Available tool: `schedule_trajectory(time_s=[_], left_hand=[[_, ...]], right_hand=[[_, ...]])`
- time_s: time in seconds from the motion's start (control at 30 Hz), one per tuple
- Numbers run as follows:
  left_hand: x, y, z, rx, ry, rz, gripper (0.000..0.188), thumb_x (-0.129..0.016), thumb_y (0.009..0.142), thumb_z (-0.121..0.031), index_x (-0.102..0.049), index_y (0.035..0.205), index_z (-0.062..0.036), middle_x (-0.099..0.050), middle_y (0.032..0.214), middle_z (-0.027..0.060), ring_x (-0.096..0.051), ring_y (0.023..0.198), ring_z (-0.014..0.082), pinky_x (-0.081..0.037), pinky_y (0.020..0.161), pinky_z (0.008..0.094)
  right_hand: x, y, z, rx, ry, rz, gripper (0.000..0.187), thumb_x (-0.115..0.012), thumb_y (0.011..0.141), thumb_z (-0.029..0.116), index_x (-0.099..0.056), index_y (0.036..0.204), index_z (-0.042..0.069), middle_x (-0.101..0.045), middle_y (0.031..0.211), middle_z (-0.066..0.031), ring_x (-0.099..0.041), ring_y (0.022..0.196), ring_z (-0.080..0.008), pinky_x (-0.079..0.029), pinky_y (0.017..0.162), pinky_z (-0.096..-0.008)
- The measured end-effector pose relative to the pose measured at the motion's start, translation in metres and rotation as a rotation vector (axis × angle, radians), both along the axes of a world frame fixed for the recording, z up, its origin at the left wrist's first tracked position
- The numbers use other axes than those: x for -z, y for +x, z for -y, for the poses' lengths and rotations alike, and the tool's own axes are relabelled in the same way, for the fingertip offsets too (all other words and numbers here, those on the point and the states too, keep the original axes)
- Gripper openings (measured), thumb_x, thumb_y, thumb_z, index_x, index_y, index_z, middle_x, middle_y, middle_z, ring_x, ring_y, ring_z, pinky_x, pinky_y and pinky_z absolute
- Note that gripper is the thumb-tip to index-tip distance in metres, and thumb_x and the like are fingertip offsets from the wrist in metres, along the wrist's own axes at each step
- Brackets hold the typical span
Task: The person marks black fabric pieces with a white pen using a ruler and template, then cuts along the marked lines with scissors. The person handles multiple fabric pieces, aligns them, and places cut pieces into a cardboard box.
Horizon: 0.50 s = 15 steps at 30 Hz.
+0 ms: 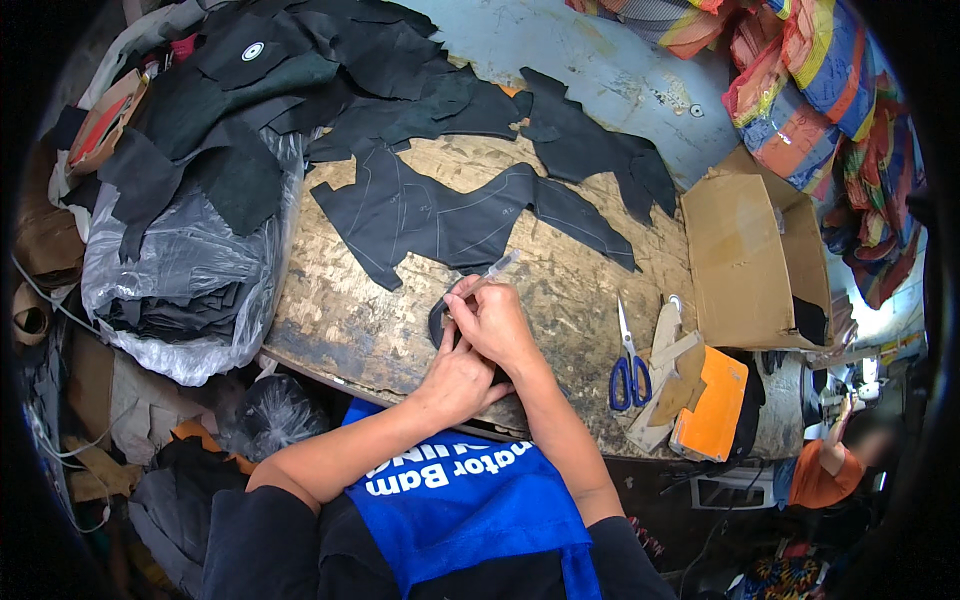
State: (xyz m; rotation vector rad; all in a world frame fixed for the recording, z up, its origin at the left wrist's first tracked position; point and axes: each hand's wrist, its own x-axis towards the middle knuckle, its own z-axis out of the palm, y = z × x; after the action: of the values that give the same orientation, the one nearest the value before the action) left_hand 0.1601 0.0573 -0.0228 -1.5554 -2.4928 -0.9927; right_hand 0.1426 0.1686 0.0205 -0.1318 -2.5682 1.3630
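Observation:
In my right hand (492, 320) is a slim, clear-barrelled pen (503, 263), gripped between thumb and fingers and slanting up to the right. Its tip is hidden behind my fingers. My left hand (458, 385) lies just below it, fingers stretched out over a small black piece of leather (436, 322) near the table's front edge. Most of that piece is covered by my hands. Just beyond them is a larger irregular black leather piece (470, 222) with thin pale outlines drawn on it.
Blue-handled scissors (628, 365), pale pattern pieces (662, 385) and an orange pad (710, 405) lie to the right, by a cardboard box (745, 260). Black leather (240, 75) heaps at far left above a plastic-wrapped bundle (190, 290). Another person (828, 470) is at far right.

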Motion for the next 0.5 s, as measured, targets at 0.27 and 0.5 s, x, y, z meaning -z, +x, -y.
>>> schedule_trajectory(time_s=[0.27,0.5], left_hand=[[-0.0075,-0.0065,-0.0003,0.025,-0.004,0.038,0.051,-0.068,0.075,-0.029,-0.059,0.116,0.0001,-0.062,0.111,0.0205,-0.050,0.118,0.0359,-0.017,0.106,0.0609],[-0.0104,-0.0057,-0.0007,0.017,0.008,0.043,0.047,-0.068,0.076,-0.030,-0.062,0.112,-0.0006,-0.063,0.109,0.0191,-0.049,0.118,0.0355,-0.023,0.103,0.0584]], right_hand=[[-0.0014,-0.0048,0.0044,0.116,0.033,-0.014,0.016,-0.064,0.078,0.010,-0.064,0.078,-0.006,-0.062,0.070,-0.0245,-0.064,0.067,-0.0375,-0.051,0.061,-0.0386],[-0.0018,-0.0043,0.0026,0.127,0.054,-0.022,0.014,-0.062,0.079,0.009,-0.064,0.079,-0.005,-0.063,0.072,-0.0228,-0.063,0.067,-0.0379,-0.050,0.062,-0.0404]])
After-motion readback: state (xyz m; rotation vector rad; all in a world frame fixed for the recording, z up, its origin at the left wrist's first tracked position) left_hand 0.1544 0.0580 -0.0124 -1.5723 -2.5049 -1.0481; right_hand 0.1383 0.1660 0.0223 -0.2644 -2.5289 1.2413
